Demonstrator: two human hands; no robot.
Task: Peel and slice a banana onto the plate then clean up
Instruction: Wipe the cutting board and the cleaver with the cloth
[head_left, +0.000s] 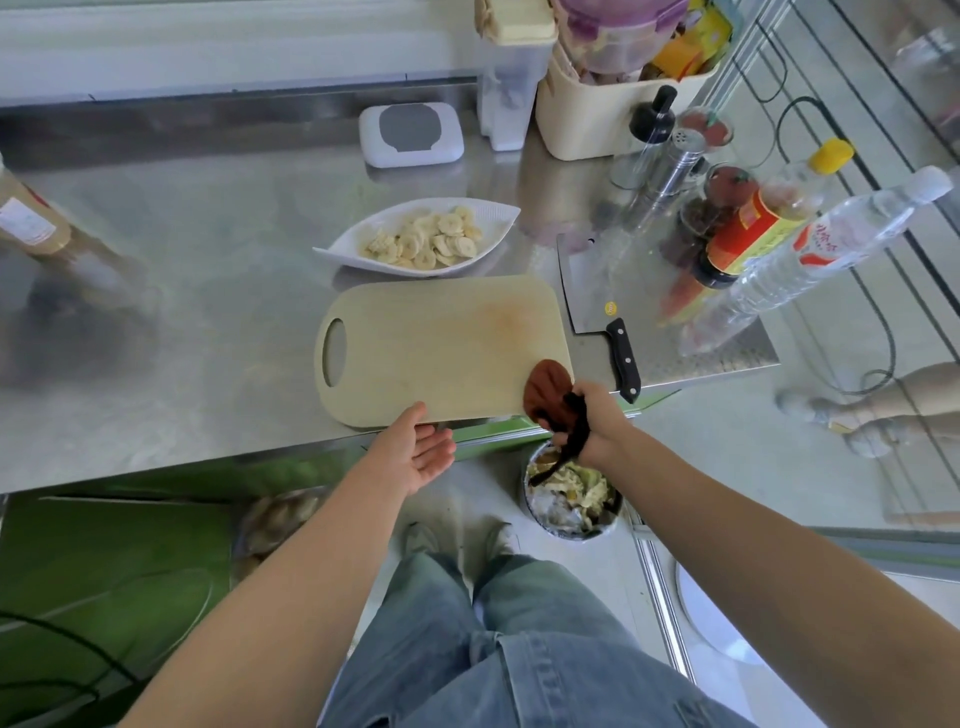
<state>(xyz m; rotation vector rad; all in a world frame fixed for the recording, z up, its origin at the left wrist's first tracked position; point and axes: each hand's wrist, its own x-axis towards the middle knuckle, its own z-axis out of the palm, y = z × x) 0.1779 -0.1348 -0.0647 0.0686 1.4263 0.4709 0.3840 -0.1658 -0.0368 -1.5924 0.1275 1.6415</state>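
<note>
A white leaf-shaped plate (493, 215) on the steel counter holds several banana slices (426, 239). In front of it lies a bare beige cutting board (436, 348). My right hand (592, 421) grips a dark brown banana peel (548, 392) at the board's near right corner, above a waste bin (571, 499) on the floor. My left hand (415, 449) hangs open, palm up, just below the counter's front edge. A cleaver (597, 291) with a black handle lies to the right of the board.
Bottles (810, 249), spice jars and a shaker (675, 166) crowd the counter's right side. A cream basket (597, 114) and a white box (410, 132) stand at the back. A bottle (26, 218) is at the far left. My legs and shoes are below.
</note>
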